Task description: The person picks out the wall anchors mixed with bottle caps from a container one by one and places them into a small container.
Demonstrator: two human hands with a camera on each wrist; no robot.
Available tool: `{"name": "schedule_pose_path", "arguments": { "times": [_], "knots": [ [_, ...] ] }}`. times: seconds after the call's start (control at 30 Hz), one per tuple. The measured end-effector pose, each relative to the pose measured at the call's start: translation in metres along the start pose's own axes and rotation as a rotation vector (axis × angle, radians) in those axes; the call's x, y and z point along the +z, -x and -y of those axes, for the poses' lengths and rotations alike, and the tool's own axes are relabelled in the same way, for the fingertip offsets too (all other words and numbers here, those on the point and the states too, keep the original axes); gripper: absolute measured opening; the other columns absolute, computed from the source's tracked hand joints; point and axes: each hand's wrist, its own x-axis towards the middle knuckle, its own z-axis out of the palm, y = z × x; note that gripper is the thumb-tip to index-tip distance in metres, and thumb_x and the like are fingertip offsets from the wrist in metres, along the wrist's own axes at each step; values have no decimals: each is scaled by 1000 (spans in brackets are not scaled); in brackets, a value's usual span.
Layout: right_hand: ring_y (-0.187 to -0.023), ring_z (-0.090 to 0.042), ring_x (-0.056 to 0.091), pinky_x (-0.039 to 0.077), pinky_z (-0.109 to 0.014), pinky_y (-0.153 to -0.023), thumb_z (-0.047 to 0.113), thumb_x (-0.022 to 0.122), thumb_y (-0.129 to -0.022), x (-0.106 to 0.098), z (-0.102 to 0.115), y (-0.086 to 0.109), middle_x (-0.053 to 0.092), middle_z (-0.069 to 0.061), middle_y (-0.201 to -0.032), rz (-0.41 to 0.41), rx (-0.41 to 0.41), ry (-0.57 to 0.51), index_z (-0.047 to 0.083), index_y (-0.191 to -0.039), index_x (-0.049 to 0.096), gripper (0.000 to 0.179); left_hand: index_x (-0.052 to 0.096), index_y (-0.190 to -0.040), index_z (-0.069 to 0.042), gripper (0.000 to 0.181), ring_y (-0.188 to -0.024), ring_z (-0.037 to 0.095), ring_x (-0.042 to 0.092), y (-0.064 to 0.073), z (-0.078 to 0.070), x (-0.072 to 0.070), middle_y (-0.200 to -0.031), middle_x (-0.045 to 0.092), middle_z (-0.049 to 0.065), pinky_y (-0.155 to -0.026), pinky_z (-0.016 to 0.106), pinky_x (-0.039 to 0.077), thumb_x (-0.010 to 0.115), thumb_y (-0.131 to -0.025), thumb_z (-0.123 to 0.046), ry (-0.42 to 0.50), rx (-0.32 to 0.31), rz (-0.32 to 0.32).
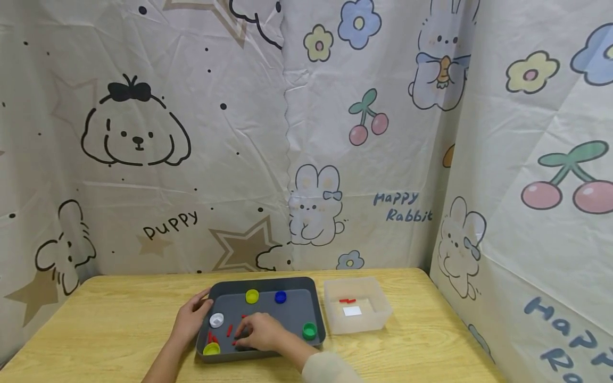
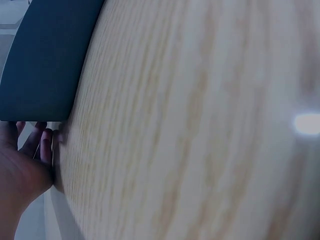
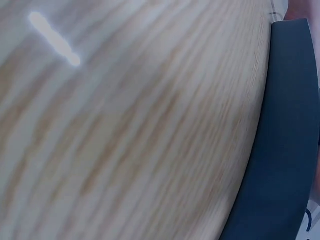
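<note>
My left hand [image 1: 190, 318] holds the left rim of a dark grey tray [image 1: 268, 284], thumb on top. The left wrist view has that hand [image 2: 27, 162] at the tray's outer wall [image 2: 45, 60]. Inside the tray, my right hand [image 1: 261, 332] reaches down with bent fingers at a small red stick [image 1: 234, 343]; whether they pinch it is unclear. Other red sticks lie nearby, one [image 1: 230, 330] left of the fingers and several [image 1: 212, 338] in the near left corner. Mostly tray wall [image 3: 280, 130] and table fill the right wrist view.
Around the tray's inside sit yellow caps [image 1: 251, 296] [image 1: 211, 349], a blue cap [image 1: 280, 297], a green cap [image 1: 309, 331] and a white cap [image 1: 216, 319]. To the right, a translucent box [image 1: 359, 323] contains red sticks [image 1: 347, 301] and a white card [image 1: 351, 311]. A printed curtain [image 1: 239, 159] hangs behind the wooden table [image 1: 119, 319].
</note>
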Motion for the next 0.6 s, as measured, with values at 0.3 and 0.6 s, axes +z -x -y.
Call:
{"name": "schedule_pose_path", "arguments": {
  "times": [0.3,0.6],
  "knots": [
    [-60,2,46,38,-16,-55,24,74,-79,-1,2,0,61,13,-71,-19,-7,44,20,-78,73,4,40,-140,-3,48,-117,39,49,0,0,1,-127,53,28,-101,52,39,47,-97,-22,2,4,0],
    [-55,1,45,37,-16,-52,20,74,-79,-7,6,3,59,12,-63,-26,-26,0,17,-78,73,4,40,-141,-4,48,-117,40,49,1,-1,0,-127,52,29,-100,52,39,47,-97,-23,3,-4,1]
  ]
}}
